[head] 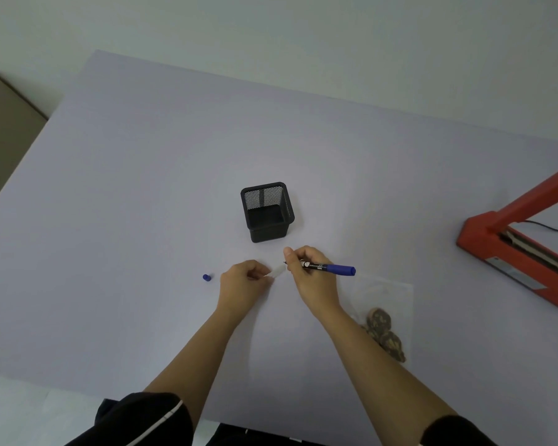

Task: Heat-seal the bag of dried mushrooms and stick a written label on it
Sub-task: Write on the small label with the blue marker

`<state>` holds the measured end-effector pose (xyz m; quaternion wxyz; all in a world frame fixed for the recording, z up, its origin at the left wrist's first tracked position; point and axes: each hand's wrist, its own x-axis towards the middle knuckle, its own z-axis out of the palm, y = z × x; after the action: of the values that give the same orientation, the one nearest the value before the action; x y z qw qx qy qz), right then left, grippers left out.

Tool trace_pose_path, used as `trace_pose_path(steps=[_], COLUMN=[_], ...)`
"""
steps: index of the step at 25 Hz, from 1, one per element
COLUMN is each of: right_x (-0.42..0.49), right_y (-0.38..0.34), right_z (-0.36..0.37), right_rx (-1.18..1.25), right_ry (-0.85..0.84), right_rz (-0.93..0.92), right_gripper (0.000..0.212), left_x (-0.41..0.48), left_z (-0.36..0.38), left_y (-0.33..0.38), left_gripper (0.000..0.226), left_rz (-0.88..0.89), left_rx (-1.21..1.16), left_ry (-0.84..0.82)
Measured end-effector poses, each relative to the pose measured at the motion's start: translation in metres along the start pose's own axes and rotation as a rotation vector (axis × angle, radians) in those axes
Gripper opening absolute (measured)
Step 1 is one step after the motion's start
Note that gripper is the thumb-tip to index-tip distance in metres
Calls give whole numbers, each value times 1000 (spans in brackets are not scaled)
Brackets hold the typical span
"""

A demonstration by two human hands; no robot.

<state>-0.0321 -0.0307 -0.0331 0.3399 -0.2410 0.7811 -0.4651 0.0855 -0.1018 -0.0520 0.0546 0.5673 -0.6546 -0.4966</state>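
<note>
Matte lavender table (142, 220). Square black mesh pen cup (267, 211) at centre, empty. My left hand (244, 284) sits at its 7 o'clock, fingers curled, tips pinched on a small white label (278, 271). My right hand (313, 275) at 5 o'clock, fingers clamped round a blue marker (331, 268), tip toward the label, barrel pointing to 3 o'clock. Blue cap (207, 277) lies loose at 9 o'clock of my left hand. Clear flat bag of dried mushrooms (385, 323) lies beside my right forearm; brown wrinkled caps bunched at its near end. Red heat sealer (496, 239) at far 3 o'clock, arm raised.
</note>
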Motion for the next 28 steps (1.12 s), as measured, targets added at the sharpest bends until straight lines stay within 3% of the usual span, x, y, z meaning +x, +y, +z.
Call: trace_pose_path(steps=[6,10,17,24,28], right_x=[1,1,3,3,12], right_y=[0,0,1,4,15], right_z=[3,4,2,4,23], right_rx=[-2,-13,-25,-17,2], right_ry=[-2,-8,-14,9,-35], right_rz=[5,0,-1,-57,-60], right_gripper=[25,24,24,24,23], left_x=[-2,-4,-8,-11,0], left_z=[3,3,-1,5,7], left_y=[3,1,-14,-7,-21], left_gripper=[21,11,17,17,28], left_rz=[-2,92,194,86,106], left_rx=[-78,-21,14,-197,30], left_ry=[63,121,76,92,200])
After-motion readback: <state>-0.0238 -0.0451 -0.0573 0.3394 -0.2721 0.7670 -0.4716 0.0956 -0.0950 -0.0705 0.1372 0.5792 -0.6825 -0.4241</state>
